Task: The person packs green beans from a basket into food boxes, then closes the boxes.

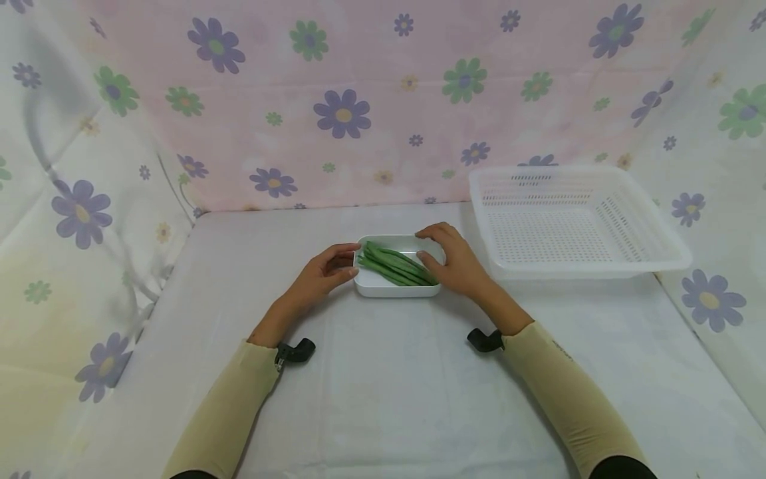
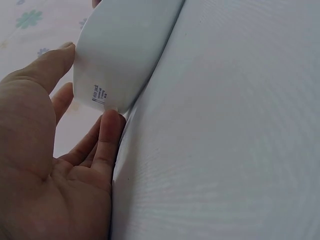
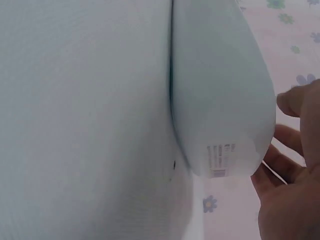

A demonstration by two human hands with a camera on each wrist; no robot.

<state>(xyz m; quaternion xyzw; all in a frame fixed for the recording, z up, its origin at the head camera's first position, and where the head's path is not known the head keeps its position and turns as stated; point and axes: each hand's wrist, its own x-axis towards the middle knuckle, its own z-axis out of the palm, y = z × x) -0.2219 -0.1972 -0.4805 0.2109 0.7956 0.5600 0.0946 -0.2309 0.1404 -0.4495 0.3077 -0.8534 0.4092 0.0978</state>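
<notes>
A small white rectangular container [image 1: 395,291] rests on the white tabletop with a bunch of green beans [image 1: 395,265] lying lengthwise in it. At its left end my left hand [image 1: 323,271] holds it; in the left wrist view the thumb [image 2: 64,56] is at the rim and a fingertip is at the lower edge near a printed label [image 2: 100,94]. My right hand [image 1: 457,263] curls around the right end, with fingers along the far rim and thumb over the inside. The right wrist view shows bent fingers [image 3: 282,157] against the container's end.
A large white perforated plastic basket [image 1: 580,269] stands at the back right, beside my right hand. A flower-patterned cloth [image 1: 371,159] hangs behind the table and along both sides. The white tabletop [image 1: 383,386] stretches in front of the container.
</notes>
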